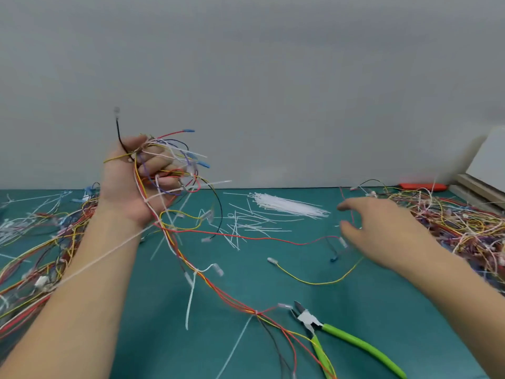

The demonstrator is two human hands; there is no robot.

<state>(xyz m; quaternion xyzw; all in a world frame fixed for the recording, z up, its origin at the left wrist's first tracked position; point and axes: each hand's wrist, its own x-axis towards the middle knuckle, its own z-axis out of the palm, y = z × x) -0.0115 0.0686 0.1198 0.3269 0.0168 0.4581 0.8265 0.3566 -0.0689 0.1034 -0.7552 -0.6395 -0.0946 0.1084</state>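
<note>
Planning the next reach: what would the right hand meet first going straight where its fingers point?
Probably the loose bundle of white plastic cable ties on the teal table, ahead of the open right hand, though its height above the table is unclear.

Left hand (131,187) and right hand (382,231) were both bare, and the forearms ran bare to the frame's edge.

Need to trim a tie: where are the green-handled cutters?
In the head view, the green-handled cutters lie on the teal mat, lower right of centre, beside the trailing wire bundle.
</note>
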